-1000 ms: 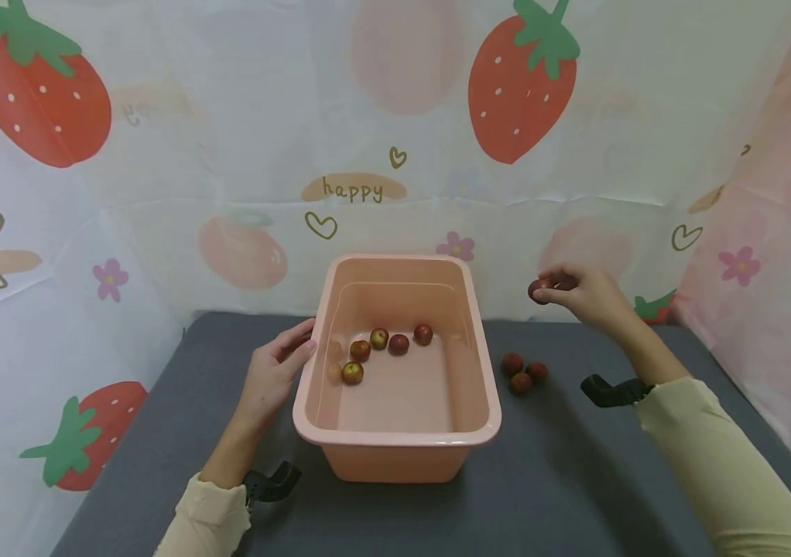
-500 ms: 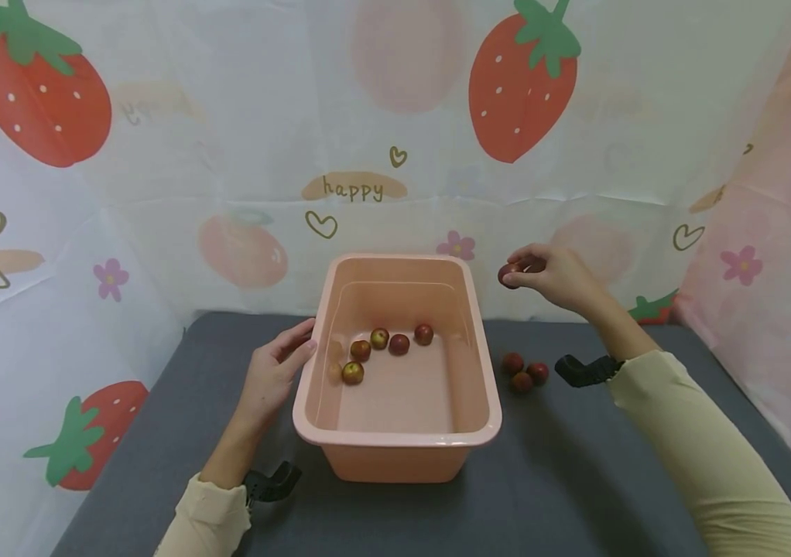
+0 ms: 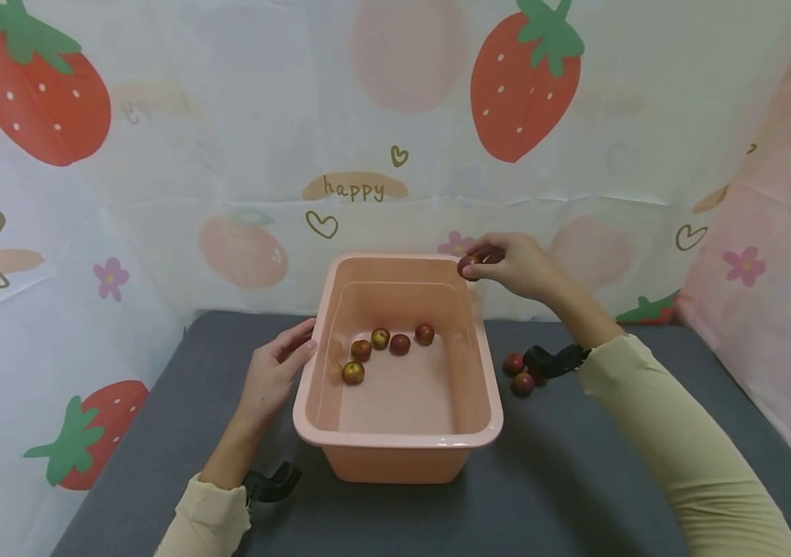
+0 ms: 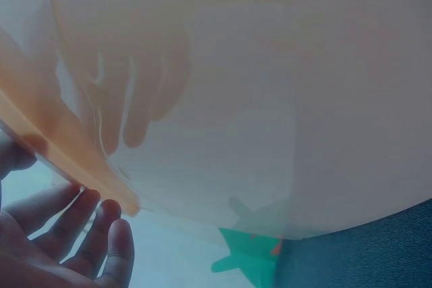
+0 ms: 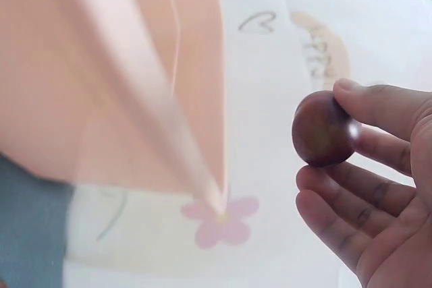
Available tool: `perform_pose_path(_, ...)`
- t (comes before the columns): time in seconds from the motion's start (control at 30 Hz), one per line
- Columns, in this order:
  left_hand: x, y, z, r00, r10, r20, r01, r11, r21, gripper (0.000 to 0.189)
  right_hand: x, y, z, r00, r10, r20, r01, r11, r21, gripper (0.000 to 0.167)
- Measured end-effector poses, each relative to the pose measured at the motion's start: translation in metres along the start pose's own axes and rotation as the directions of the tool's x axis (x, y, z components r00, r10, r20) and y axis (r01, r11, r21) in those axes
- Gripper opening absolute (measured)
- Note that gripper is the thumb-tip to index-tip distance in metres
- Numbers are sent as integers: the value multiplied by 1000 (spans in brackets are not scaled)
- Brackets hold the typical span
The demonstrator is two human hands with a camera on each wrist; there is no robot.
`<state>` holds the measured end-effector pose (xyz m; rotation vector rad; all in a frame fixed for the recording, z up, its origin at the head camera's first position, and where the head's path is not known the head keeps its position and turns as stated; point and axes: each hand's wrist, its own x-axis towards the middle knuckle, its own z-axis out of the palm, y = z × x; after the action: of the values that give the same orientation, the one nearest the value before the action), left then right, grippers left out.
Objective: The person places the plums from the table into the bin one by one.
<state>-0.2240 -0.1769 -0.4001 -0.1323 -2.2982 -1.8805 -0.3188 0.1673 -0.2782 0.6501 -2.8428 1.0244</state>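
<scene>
At the far left, a pale backdrop (image 3: 249, 116) printed with strawberries, hearts and flowers hangs behind a table (image 3: 152, 449) covered in dark grey cloth. A cream sleeve (image 3: 207, 514) comes in from the near edge, with a black wrist mount (image 3: 272, 483) beside its cuff. The left hand (image 3: 273, 375) beyond it is loosely spread, its fingertips resting against the left rim of the tub without clenching; the left wrist view shows those fingers side by side at the edge. The tub (image 3: 397, 439), pink and deep, stands upright on the cloth. Inside, on its floor, lie five small round fruits: a yellowish one (image 3: 354, 373) nearest the person, a reddish one (image 3: 361, 350) behind it, a green-and-red one (image 3: 380, 338), a dark red one (image 3: 399, 344), then another red one (image 3: 425, 334) slightly apart. At the tub's far right corner in the head view, the right hand (image 3: 521, 267) pinches a dark red fruit (image 3: 468, 268) between thumb and fingers, raised off the table; the right wrist view shows it apart from the rim, and whether it is over the opening I cannot tell. Right of the tub, three red fruits (image 3: 523, 384) cluster on the cloth, one partly hidden by the right wrist mount (image 3: 557, 361).
</scene>
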Motion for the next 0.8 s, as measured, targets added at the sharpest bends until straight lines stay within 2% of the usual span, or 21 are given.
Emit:
perform_pose_path(0.17, 0, 0, 0, 1000, 5, -6, -5, 1000, 8, 44, 7, -14, 9, 1000, -5, 19, 5, 999, 32, 35)
perform_pose_path(0.3, 0, -1, 0, 1000, 6, -6, -6, 1000, 10, 44, 12, -23, 17, 998, -44, 51, 41, 997, 62, 32)
perform_pose_path(0.53, 0, -2, 0, 1000, 19, -7, -19, 1000, 1, 44, 24, -33, 37, 997, -51, 66, 48, 998, 36, 30)
perform_pose_path(0.8, -1, -2, 1, 1000, 15, -15, -15, 1000, 18, 44, 32, -40, 55, 994, -53, 95, 46, 996, 80, 29)
